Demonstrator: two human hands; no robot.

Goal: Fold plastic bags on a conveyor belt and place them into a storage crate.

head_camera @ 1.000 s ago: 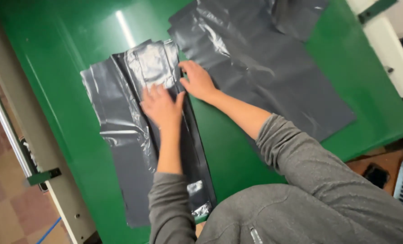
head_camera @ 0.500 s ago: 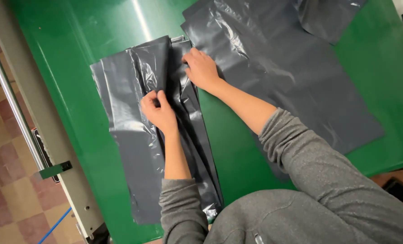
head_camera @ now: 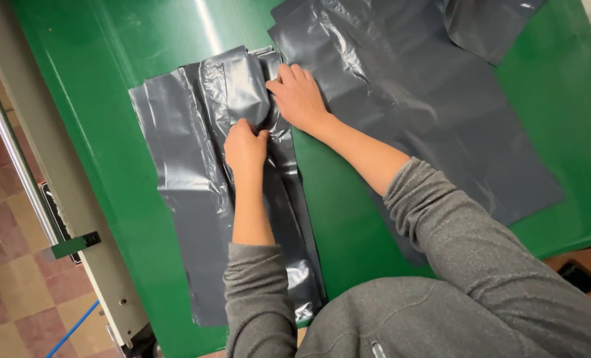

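Bag point(head_camera: 196, 192): grey plastic, long, on green table point(head_camera: 110, 79), left of the wider sheet point(head_camera: 415, 113).
Left hand point(head_camera: 246, 147): flat earlier, now bunched, gripping a fold.
Right hand point(head_camera: 300, 96): flat, pressing the bag's top edge.
Change: fold gathered inward.

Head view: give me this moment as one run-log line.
left hand: pinching fold of grey plastic bag | right hand: flat on the bag's top | surface: green table | nearby: larger grey sheet

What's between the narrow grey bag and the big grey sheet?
Head view: the right hand bridges them up top; below it, bare green table separates the bag and sheet.
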